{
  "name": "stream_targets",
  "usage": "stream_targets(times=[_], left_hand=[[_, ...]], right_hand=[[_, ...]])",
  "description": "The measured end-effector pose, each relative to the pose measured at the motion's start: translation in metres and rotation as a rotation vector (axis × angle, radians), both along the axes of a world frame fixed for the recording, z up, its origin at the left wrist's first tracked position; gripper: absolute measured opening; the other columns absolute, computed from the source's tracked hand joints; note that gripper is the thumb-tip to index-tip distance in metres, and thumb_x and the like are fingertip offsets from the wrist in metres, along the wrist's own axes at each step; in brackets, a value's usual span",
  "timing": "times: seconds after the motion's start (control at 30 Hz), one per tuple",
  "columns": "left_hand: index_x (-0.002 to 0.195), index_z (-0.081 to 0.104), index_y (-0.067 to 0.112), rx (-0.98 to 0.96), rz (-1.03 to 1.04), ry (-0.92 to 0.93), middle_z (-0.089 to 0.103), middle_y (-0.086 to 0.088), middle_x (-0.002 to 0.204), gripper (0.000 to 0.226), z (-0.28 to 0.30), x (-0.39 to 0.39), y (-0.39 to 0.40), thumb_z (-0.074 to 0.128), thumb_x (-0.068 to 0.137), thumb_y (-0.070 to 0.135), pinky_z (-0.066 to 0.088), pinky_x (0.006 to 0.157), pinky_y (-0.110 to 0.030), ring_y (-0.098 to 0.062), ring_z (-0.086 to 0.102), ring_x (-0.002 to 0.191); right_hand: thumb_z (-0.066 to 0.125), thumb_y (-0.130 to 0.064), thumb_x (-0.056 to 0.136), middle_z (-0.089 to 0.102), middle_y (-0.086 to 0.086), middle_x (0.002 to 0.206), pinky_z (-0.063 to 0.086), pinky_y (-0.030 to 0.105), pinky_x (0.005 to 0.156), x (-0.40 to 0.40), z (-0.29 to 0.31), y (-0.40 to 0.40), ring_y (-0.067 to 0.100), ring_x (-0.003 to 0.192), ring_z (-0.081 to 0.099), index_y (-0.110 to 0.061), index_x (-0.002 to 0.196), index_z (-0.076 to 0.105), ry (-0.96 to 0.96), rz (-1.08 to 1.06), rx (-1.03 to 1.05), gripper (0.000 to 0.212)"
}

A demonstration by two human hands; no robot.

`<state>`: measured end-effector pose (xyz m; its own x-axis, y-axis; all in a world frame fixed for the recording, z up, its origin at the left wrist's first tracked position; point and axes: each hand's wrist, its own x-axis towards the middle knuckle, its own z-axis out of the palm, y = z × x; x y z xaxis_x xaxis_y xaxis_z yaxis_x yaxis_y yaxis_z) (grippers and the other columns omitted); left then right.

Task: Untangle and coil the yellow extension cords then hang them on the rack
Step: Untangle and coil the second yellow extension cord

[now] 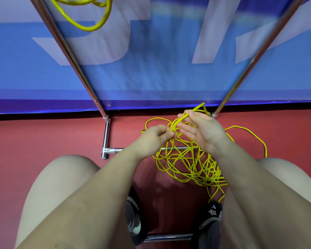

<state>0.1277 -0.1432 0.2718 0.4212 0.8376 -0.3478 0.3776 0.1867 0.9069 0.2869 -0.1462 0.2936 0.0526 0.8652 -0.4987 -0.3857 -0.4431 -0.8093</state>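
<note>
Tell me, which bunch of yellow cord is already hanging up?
The coiled yellow cord at top left, looped high beside the rack pole. The tangled cord lies on the red floor, a strand pinched in both hands.

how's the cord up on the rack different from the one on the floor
The rack cord hangs in neat loops at the top left, untouched; the floor cord sprawls in a tangle on the red floor. The left hand and right hand hold a strand of the floor cord only. Both are yellow.
</note>
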Motion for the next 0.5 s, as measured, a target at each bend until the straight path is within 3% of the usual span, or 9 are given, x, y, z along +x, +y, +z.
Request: stream_targets(times=[0.07, 0.13, 0.2, 0.33, 0.4, 0.5], left_hand=[[0.079, 0.058, 0.016, 0.029, 0.064, -0.014, 0.064, 0.001, 0.079, 0.023, -0.001, 0.002, 0.001, 0.046, 0.099, 0.016, 0.043, 0.064, -0.017, -0.005, 0.057, 0.067], [0.075, 0.056, 0.018, 0.018, 0.206, -0.053, 0.066, -0.001, 0.076, 0.028, 0.000, 0.003, 0.005, 0.044, 0.100, 0.017, 0.047, 0.064, -0.024, -0.014, 0.061, 0.068], [0.075, 0.056, 0.018, 0.045, 0.327, -0.038, 0.069, -0.004, 0.077, 0.029, 0.001, 0.001, 0.011, 0.044, 0.100, 0.020, 0.049, 0.069, -0.028, -0.011, 0.063, 0.066], [0.079, 0.051, 0.014, -0.057, 0.411, -0.177, 0.065, -0.003, 0.076, 0.027, 0.010, 0.001, 0.012, 0.038, 0.102, 0.017, 0.050, 0.058, -0.018, -0.005, 0.065, 0.055], [0.081, 0.051, 0.013, -0.077, 0.414, -0.216, 0.066, -0.001, 0.071, 0.027, 0.015, 0.002, 0.011, 0.036, 0.103, 0.019, 0.049, 0.052, -0.016, -0.004, 0.064, 0.050], [0.082, 0.052, 0.013, -0.090, 0.462, -0.273, 0.067, 0.004, 0.056, 0.028, 0.021, -0.002, 0.015, 0.036, 0.103, 0.022, 0.050, 0.050, -0.017, -0.005, 0.062, 0.046]], right_hand=[[0.047, -0.023, 0.097, 0.067, 0.001, 0.102, 0.053, 0.025, 0.077, -0.001, -0.002, 0.001, 0.014, 0.085, 0.069, -0.016, 0.113, 0.055, -0.148, 0.057, 0.044, 0.019], [0.048, -0.024, 0.097, 0.065, 0.004, 0.110, 0.049, 0.026, 0.082, -0.002, -0.009, -0.001, 0.017, 0.096, 0.065, -0.016, 0.119, 0.057, -0.518, 0.200, 0.098, 0.025], [0.051, -0.029, 0.095, 0.064, 0.004, 0.115, 0.045, 0.028, 0.092, -0.003, -0.021, -0.006, 0.018, 0.107, 0.060, -0.015, 0.119, 0.060, -0.828, 0.414, 0.123, 0.029], [0.054, -0.039, 0.092, 0.054, 0.000, 0.133, 0.038, 0.030, 0.103, -0.006, -0.033, -0.016, 0.017, 0.124, 0.049, -0.024, 0.131, 0.051, -1.045, 0.691, 0.096, 0.042], [0.054, -0.038, 0.092, 0.047, 0.000, 0.138, 0.035, 0.025, 0.100, -0.004, -0.030, -0.016, 0.017, 0.126, 0.046, -0.026, 0.134, 0.048, -1.155, 0.708, 0.151, 0.044], [0.055, -0.034, 0.092, 0.051, -0.001, 0.133, 0.035, 0.022, 0.094, -0.003, -0.029, -0.017, 0.017, 0.122, 0.048, -0.024, 0.130, 0.051, -1.165, 0.685, 0.188, 0.040]])
